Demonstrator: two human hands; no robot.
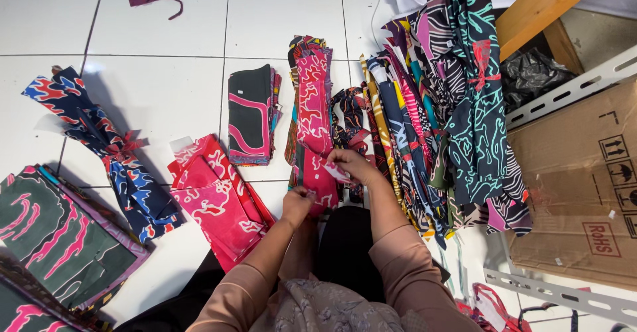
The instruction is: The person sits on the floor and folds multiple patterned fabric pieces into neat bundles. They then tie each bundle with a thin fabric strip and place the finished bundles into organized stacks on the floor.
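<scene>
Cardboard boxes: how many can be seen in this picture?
1. The cardboard box lies at the right edge, between metal rails, beside the fabric bundles. More may be hidden outside the view.

Bright, even indoor light; white floor tiles (166, 13) show mild glare. Soft shadows fall left of the fabric bundles. Sharp centre, wide-angle bending at edges.

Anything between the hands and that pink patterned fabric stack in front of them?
Nothing visible. The left hand rests on the near end of the pink fabric stack, and the right hand touches it too, pinching a small white tag.
</scene>
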